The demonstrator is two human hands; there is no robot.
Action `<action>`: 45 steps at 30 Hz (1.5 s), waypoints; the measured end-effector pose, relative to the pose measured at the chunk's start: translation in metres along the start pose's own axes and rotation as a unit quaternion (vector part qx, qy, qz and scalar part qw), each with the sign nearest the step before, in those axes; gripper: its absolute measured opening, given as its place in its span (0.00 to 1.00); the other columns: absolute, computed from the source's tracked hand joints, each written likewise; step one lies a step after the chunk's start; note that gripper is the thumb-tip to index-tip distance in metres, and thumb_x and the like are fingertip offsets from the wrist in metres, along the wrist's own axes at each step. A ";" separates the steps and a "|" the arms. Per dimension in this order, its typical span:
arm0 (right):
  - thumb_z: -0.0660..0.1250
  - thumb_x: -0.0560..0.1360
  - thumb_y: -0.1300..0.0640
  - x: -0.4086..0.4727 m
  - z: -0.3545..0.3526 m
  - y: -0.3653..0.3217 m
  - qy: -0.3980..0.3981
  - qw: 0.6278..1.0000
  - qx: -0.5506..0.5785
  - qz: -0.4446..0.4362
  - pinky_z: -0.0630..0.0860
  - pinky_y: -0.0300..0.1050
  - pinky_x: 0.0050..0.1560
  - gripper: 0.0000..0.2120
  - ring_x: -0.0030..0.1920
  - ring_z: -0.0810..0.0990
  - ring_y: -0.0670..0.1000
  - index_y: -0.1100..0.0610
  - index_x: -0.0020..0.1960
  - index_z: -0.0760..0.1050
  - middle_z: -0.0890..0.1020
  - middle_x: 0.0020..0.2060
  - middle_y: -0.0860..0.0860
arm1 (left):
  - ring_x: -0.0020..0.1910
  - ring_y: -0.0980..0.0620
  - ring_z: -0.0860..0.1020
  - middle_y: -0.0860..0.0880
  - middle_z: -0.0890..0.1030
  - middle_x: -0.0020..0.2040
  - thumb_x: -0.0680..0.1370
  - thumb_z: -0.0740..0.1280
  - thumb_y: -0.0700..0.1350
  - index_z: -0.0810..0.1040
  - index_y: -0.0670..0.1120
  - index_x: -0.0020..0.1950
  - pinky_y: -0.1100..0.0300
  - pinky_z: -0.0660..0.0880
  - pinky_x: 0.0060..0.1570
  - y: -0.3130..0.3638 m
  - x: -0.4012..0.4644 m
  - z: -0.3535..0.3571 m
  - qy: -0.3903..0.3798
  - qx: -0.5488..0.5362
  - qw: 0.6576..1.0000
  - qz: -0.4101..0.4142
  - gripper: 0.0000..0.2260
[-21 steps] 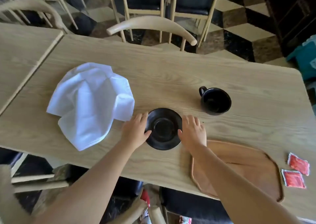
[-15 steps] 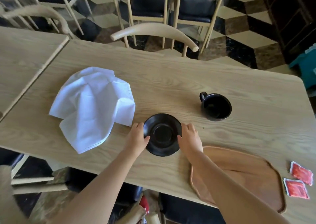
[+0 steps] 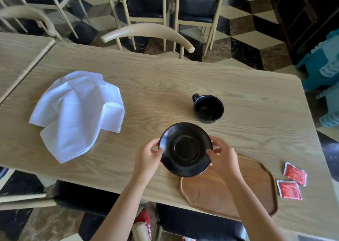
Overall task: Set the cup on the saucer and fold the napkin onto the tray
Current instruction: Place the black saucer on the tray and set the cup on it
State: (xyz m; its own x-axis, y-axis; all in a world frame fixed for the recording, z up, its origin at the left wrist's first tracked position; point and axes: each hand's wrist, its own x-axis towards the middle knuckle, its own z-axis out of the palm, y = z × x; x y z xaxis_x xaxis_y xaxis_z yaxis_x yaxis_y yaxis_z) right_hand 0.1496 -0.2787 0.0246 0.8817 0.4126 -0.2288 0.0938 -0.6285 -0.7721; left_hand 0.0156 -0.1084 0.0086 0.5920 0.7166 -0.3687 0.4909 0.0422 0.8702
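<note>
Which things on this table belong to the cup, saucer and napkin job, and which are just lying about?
Part of the job:
saucer, held by left hand and right hand
cup
napkin
tray

Just lying about:
two red sachets
chairs

A pale wood-grain counter point(image 3: 165, 86) fills the middle, with a second one of the same finish point(image 3: 16, 53) butted against it at the far left. Beyond its far edge stands a chair with a curved cream backrest point(image 3: 146, 33), and behind that more cream-framed chairs with dark blue seat pads point(image 3: 194, 5). The floor point(image 3: 253, 25) is tiled in a cube pattern of black, beige and brown. Dark wooden furniture point(image 3: 308, 11) rises at the far right, with teal plastic stools point(image 3: 319, 66) beneath it. Soft daylight falls evenly.
</note>
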 end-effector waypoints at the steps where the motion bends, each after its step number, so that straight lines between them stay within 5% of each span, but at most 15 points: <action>1: 0.67 0.69 0.65 -0.007 -0.008 0.009 0.006 1.000 0.005 0.007 0.68 0.31 0.37 0.20 0.37 0.77 0.40 0.46 0.55 0.78 0.80 0.39 0.43 | 0.45 0.46 0.81 0.44 0.82 0.50 0.74 0.64 0.35 0.76 0.43 0.60 0.47 0.80 0.45 -0.002 -0.007 0.008 -0.016 -0.001 1.000 -0.005 0.15; 4: 0.68 0.68 0.66 -0.027 -0.023 0.036 0.024 0.999 0.014 0.022 0.68 0.24 0.34 0.19 0.38 0.76 0.38 0.46 0.52 0.78 0.79 0.38 0.38 | 0.42 0.51 0.81 0.49 0.82 0.46 0.76 0.62 0.34 0.75 0.48 0.61 0.58 0.80 0.38 -0.008 -0.027 0.028 -0.079 -0.028 0.996 -0.039 0.17; 8: 0.70 0.68 0.68 -0.042 -0.034 0.063 0.018 0.999 0.035 0.033 0.68 0.21 0.37 0.20 0.41 0.79 0.42 0.48 0.54 0.79 0.82 0.41 0.45 | 0.41 0.58 0.82 0.54 0.84 0.45 0.76 0.64 0.34 0.75 0.54 0.57 0.66 0.77 0.33 -0.018 -0.044 0.039 -0.110 -0.051 0.992 -0.038 0.17; 11: 0.70 0.68 0.68 -0.048 -0.038 0.074 0.006 0.998 0.039 0.039 0.68 0.21 0.36 0.21 0.39 0.79 0.40 0.46 0.53 0.79 0.82 0.41 0.42 | 0.46 0.59 0.82 0.59 0.84 0.45 0.75 0.66 0.36 0.77 0.53 0.58 0.61 0.80 0.41 -0.022 -0.052 0.042 -0.107 -0.020 0.994 -0.018 0.16; 16: 0.69 0.68 0.69 -0.050 -0.040 0.082 -0.011 0.999 0.027 0.031 0.68 0.20 0.36 0.22 0.40 0.77 0.33 0.43 0.51 0.77 0.80 0.40 0.37 | 0.53 0.47 0.80 0.45 0.82 0.56 0.74 0.66 0.36 0.75 0.45 0.64 0.44 0.76 0.55 -0.025 -0.056 0.047 -0.092 0.033 0.995 -0.011 0.18; 24: 0.68 0.70 0.67 -0.056 -0.036 0.090 -0.037 0.997 0.036 0.056 0.67 0.20 0.33 0.20 0.39 0.78 0.39 0.46 0.54 0.75 0.81 0.40 0.38 | 0.44 0.54 0.81 0.55 0.80 0.47 0.75 0.65 0.34 0.76 0.50 0.61 0.56 0.80 0.42 -0.029 -0.060 0.049 -0.079 0.000 0.997 -0.017 0.18; 30: 0.67 0.70 0.69 -0.058 -0.037 0.090 -0.024 0.996 0.055 0.063 0.70 0.22 0.36 0.21 0.41 0.78 0.33 0.43 0.51 0.75 0.81 0.42 0.37 | 0.47 0.51 0.81 0.54 0.79 0.50 0.75 0.65 0.33 0.76 0.48 0.63 0.50 0.79 0.50 -0.030 -0.061 0.051 -0.081 0.003 0.997 -0.014 0.18; 35: 0.67 0.71 0.67 -0.053 -0.038 0.087 -0.039 0.996 0.046 0.063 0.72 0.27 0.37 0.21 0.43 0.79 0.37 0.42 0.51 0.74 0.80 0.42 0.36 | 0.38 0.58 0.82 0.49 0.81 0.48 0.75 0.65 0.33 0.74 0.51 0.62 0.65 0.79 0.34 -0.030 -0.059 0.049 -0.097 -0.030 0.995 -0.011 0.19; 41: 0.67 0.71 0.67 -0.053 -0.039 0.088 -0.045 0.996 0.051 0.055 0.76 0.31 0.38 0.22 0.42 0.78 0.35 0.38 0.49 0.72 0.81 0.42 0.38 | 0.37 0.59 0.82 0.50 0.81 0.46 0.75 0.65 0.33 0.74 0.50 0.63 0.66 0.79 0.34 -0.032 -0.059 0.049 -0.104 -0.039 0.994 -0.010 0.19; 45: 0.69 0.72 0.64 -0.050 -0.044 0.087 -0.072 0.995 0.038 0.061 0.80 0.41 0.39 0.17 0.41 0.79 0.41 0.45 0.52 0.73 0.80 0.41 0.38 | 0.41 0.53 0.81 0.54 0.80 0.48 0.75 0.66 0.37 0.75 0.51 0.64 0.56 0.80 0.45 -0.034 -0.053 0.045 -0.118 0.057 0.991 0.027 0.18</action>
State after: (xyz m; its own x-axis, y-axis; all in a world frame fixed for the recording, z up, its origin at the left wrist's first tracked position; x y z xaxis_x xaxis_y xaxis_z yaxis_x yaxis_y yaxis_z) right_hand 0.1343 -0.3829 -0.0053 0.8089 0.4294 -0.4016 -0.0506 -0.6297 -0.7752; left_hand -0.0039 -0.1787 -0.0161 0.7457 0.5330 -0.3998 0.5152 -0.0807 0.8533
